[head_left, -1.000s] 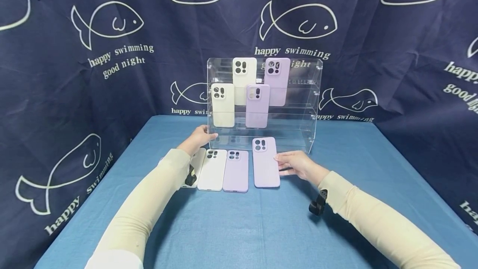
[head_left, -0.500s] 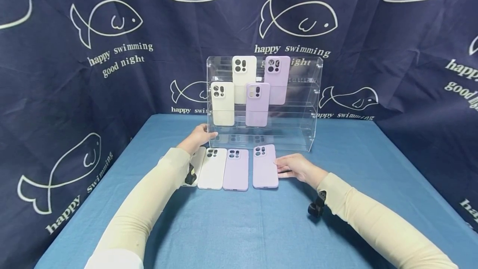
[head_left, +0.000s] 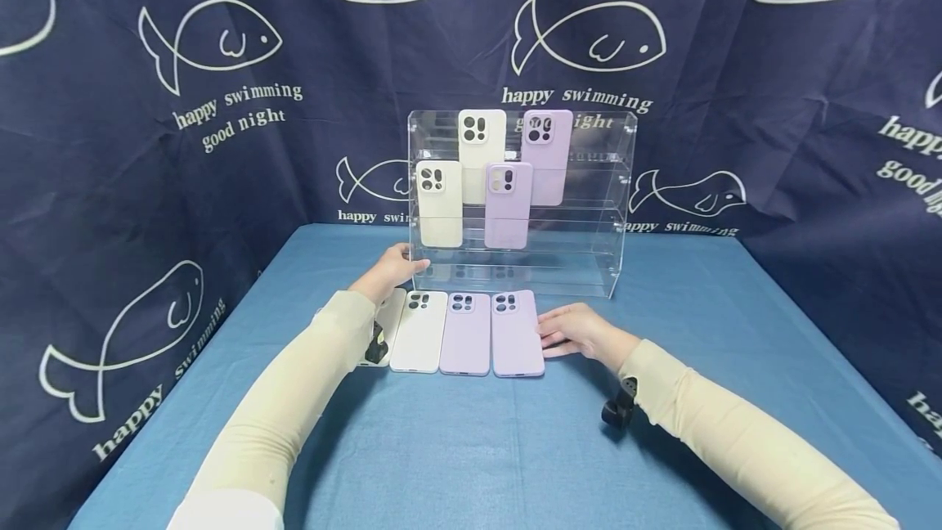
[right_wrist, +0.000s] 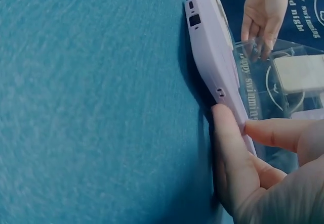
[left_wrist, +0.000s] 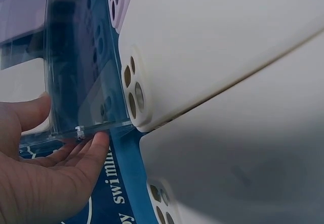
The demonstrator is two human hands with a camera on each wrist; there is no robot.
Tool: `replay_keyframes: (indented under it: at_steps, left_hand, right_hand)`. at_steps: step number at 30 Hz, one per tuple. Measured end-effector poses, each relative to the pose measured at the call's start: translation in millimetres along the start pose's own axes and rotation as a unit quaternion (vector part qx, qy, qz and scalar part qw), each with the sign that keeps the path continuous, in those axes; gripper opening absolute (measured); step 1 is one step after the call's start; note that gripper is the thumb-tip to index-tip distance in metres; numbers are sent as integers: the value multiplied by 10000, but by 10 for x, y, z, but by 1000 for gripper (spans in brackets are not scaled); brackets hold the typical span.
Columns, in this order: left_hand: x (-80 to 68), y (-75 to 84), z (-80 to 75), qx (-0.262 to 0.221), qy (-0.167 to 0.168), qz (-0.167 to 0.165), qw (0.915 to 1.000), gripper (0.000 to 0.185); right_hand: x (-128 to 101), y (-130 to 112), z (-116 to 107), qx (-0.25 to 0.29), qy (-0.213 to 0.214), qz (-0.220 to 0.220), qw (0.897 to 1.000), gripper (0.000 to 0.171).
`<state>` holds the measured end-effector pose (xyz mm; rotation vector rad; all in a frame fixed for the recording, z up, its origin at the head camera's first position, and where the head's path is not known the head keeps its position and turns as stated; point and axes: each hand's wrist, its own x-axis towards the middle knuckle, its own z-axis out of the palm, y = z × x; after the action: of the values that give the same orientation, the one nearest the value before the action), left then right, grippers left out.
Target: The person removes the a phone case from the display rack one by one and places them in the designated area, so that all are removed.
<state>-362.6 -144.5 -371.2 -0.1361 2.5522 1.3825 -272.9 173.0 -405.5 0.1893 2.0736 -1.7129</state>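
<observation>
My right hand (head_left: 580,330) pinches the end case (head_left: 518,340) — likely aligning it. Left hand (head_left: 386,274) grips the stand (head_left: 589,242) — presumably steadying.

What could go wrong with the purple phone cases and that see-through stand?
The right hand pinches the rightmost rectangular lavender phone case, close beside a matching lavender case, so a sideways push might knock that one askew.

The left hand grips the side of the clear plastic display stand, so a tug could tip the four white and lavender phone cases propped in it.
</observation>
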Motion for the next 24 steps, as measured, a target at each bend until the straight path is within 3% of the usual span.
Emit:
replay_keyframes:
  at_steps: [15,24]
  left_hand:
    - [-2,-7,26,-90,74,-113,9999,71]
    - [-16,10,11,-122,40,-52,9999,70]
  right_hand:
    - [23,15,82,37,430,7,9991,46]
    - [37,31,99,-43,422,-28,9991,54]
